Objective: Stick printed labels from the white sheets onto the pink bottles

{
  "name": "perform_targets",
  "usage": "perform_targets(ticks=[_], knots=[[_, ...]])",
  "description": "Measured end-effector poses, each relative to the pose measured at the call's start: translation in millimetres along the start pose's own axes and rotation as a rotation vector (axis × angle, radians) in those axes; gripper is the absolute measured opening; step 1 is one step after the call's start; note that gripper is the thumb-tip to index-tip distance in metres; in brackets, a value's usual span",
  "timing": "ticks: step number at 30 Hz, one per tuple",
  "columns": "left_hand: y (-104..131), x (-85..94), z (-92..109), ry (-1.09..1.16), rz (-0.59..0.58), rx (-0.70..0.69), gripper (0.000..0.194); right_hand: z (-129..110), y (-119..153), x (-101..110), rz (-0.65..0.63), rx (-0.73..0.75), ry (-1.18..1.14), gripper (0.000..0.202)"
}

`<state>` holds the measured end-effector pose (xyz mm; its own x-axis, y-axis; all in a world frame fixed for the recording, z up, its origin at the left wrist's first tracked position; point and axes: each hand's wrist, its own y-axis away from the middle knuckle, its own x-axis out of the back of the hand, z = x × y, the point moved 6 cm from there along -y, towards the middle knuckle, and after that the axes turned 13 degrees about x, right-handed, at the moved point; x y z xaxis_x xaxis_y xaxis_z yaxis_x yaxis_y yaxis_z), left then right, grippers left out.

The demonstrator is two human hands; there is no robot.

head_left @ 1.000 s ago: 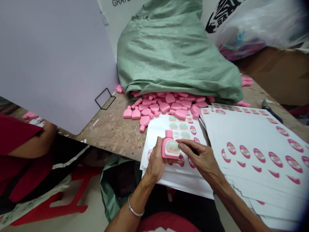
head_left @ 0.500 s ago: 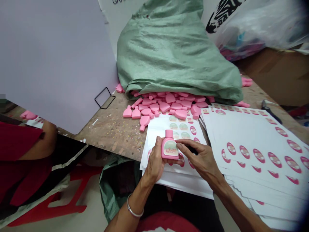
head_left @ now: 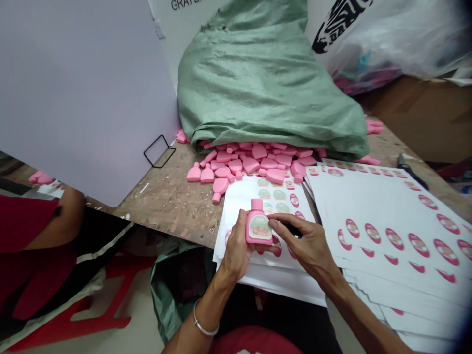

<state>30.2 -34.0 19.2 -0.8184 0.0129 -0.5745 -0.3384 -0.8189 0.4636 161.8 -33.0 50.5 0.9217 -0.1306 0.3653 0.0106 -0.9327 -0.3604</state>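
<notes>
A small pink bottle stands upright in my left hand, gripped with the thumb along its left side and fingers beneath. On the bottle's front lies a pale green and cream sticker. My right hand has thumb and forefinger pinched at this sticker's right edge. Something dark shows under the right fingers; I cannot make out what it is. Below both hands is a sheet of stickers, with green ones and pink oval ones.
Several pink bottles spill from a green sack at the back. More sticker sheets are piled on the right, near a black-handled tool. A white panel and a wire stand are left. Another person's arm shows there.
The view has shifted very slightly. Both hands keep the same hold on the bottle and sticker, with no other clear movement.
</notes>
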Motion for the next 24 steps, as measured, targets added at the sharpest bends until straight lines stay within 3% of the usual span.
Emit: perform_targets(ticks=[4,7,10,13,17,19,21,24], knots=[[1.8,-2.4,1.7,-0.009,-0.016,-0.012,0.054,1.7,1.7,-0.6,0.002,-0.020,0.001,0.025],[5.8,-3.9,3.8,-0.084,-0.066,-0.051,0.041,3.3,1.5,0.9,-0.020,-0.025,0.029,0.026],[9.2,-4.4,3.2,-0.172,-0.110,-0.060,0.039,0.3,-2.1,6.0,-0.030,0.061,0.210,0.030],[10.2,-7.7,0.3,-0.174,-0.156,-0.005,0.037,-2.1,-4.6,6.3,-0.003,0.100,0.306,0.053],[20.6,-7.8,-3.3,-0.250,-0.198,0.086,0.031,8.0,-8.7,-11.6,-0.169,0.025,0.110,0.072],[34.9,10.3,-5.5,-0.296,-0.143,0.120,0.037,21.2,-20.4,-10.7,-0.225,0.015,0.115,0.069],[56.9,42.2,-12.1,-0.417,-0.071,0.186,0.049,41.2,-43.6,-0.6,-0.248,0.024,0.232,0.065],[98.3,102.9,-18.3,-0.922,0.086,0.223,0.044,73.5,-91.8,18.2,-0.233,0.056,0.539,0.064]])
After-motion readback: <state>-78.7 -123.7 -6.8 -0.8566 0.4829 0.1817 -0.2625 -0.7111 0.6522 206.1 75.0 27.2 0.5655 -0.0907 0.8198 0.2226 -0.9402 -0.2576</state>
